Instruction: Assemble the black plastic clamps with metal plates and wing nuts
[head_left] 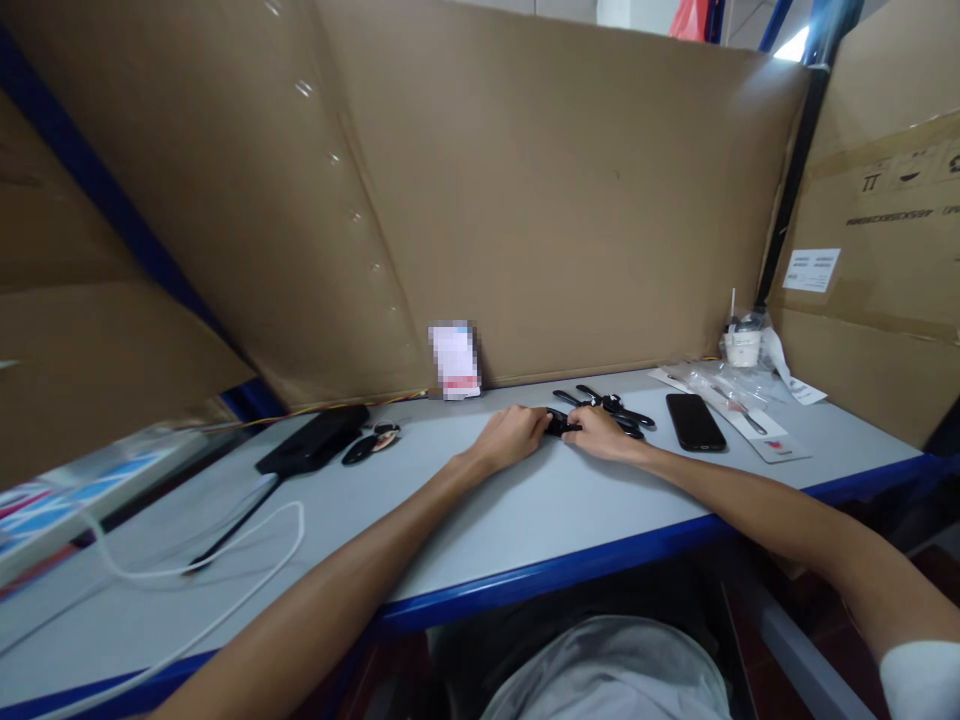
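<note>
My left hand [514, 436] and my right hand [604, 435] meet on the grey table [465, 520], fingers curled around a small black part [559, 423] held between them. Just behind my right hand lie several slim black strap-like pieces [611, 405]. What the small black part is cannot be made out at this size.
A black phone [695, 421] lies right of my hands, with clear plastic bags [724, 385] and a small white cup [742, 346] behind it. On the left sit a flat black box [313, 438], two small dark oval parts [371, 445], a white cable [225, 560]. Cardboard walls [525, 200] surround the table.
</note>
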